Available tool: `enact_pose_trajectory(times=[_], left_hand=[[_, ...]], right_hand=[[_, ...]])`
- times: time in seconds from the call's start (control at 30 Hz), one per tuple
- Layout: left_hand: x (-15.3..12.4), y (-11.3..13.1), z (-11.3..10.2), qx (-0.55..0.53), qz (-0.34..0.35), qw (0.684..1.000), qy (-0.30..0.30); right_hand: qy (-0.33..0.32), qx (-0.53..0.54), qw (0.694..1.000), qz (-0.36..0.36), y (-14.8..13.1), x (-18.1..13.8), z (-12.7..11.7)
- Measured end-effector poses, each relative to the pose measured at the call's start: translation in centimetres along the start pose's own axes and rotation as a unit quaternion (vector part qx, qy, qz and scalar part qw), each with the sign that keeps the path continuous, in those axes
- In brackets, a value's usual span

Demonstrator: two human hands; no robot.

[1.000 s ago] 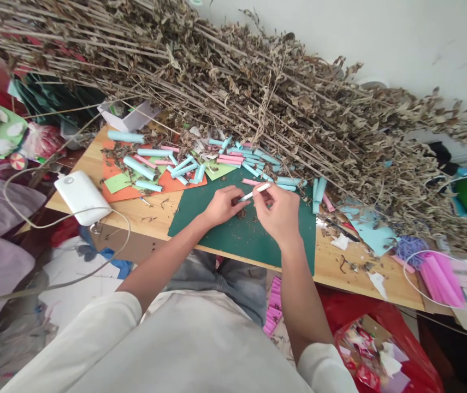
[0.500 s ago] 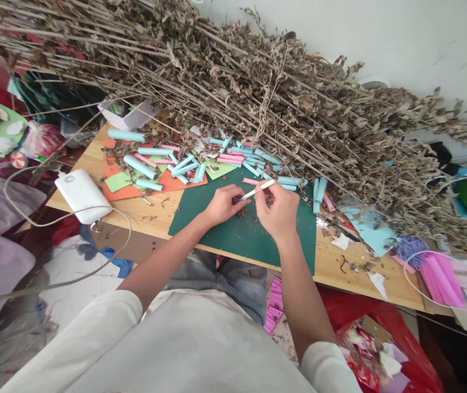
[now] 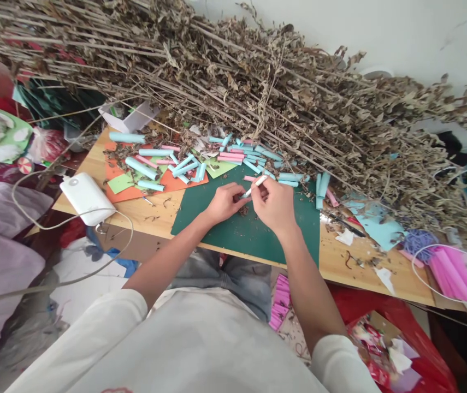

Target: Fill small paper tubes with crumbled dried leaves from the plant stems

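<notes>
Over the dark green cutting mat (image 3: 217,240), my two hands are close together. My right hand (image 3: 275,204) is closed on a slim white stick (image 3: 260,180), which slants down toward the left fingertips. My left hand (image 3: 225,203) pinches a small light blue paper tube (image 3: 247,194) around the stick's lower end; the fingers hide most of it. Dried leaf crumbs (image 3: 243,209) lie on the mat under the hands. Just beyond them, several rolled blue paper tubes (image 3: 294,177) and pink paper tubes (image 3: 231,156) are heaped.
Dried leafy stalks (image 3: 233,82) cover the back of the wooden table (image 3: 163,210). At left sit a white power bank (image 3: 88,197) with its cable and an orange sheet (image 3: 129,192). Blue paper (image 3: 380,226), purple shreds (image 3: 420,244) and pink paper (image 3: 452,273) lie right, above a red bag (image 3: 433,349).
My right hand has moved slightly left and down, closer to my left hand. Less of the white stick shows above the right fingers. The whole view has shifted slightly.
</notes>
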State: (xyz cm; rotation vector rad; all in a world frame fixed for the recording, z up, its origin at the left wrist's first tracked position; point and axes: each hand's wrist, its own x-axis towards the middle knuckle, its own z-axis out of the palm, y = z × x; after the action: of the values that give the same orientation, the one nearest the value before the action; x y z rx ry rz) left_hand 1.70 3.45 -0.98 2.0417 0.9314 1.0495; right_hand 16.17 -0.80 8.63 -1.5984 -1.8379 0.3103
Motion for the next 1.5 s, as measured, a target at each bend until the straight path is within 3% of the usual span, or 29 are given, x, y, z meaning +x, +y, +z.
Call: enact_pose_trajectory(times=[1.07, 1.5], left_hand=[[0.01, -0.08, 0.08, -0.006, 0.001, 1.000, 0.009], [0.02, -0.01, 0.04, 0.001, -0.001, 1.000, 0.011]], right_hand=[[-0.030, -0.036, 0.999, -0.025, 0.77, -0.26, 0.41], [-0.027, -0.001, 1.000, -0.017, 0.51, -0.56, 0.59]])
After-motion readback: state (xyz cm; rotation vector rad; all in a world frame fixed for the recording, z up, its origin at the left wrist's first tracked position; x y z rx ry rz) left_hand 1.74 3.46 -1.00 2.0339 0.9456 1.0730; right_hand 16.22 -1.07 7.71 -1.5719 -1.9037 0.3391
